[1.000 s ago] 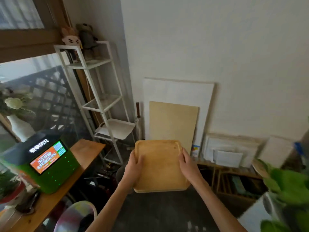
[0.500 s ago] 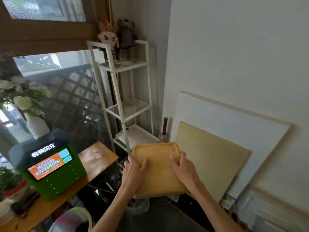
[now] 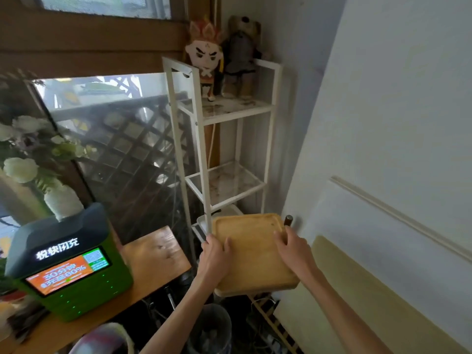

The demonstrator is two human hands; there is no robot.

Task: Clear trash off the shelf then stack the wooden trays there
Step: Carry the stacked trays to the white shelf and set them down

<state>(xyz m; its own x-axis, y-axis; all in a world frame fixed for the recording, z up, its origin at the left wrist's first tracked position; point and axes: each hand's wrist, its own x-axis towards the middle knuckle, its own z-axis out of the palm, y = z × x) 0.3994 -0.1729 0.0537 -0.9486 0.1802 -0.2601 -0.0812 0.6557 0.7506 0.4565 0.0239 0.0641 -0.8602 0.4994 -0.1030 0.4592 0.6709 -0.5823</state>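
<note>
I hold a light wooden tray [image 3: 251, 251] flat in front of me with both hands. My left hand [image 3: 214, 256] grips its left edge and my right hand [image 3: 293, 249] grips its right edge. The tray's far end is close to the low part of a tall white metal shelf unit [image 3: 204, 154]. The middle shelf [image 3: 227, 183] is bare and stained. A white tray [image 3: 201, 223] on the lower shelf is mostly hidden behind the wooden tray. Two plush dolls [image 3: 207, 54] stand on the top shelf.
A green charging station [image 3: 66, 261] sits on a wooden table [image 3: 155, 254] at the left, with white flowers in a vase [image 3: 61, 200] behind it. Large boards [image 3: 383, 277] lean on the right wall. A bin [image 3: 212, 328] stands on the floor under my arms.
I have stepped closer to the shelf unit and turned left. The tray, still in both hands, now reaches the lower shelf area. The boards have slid to the right of the view.
</note>
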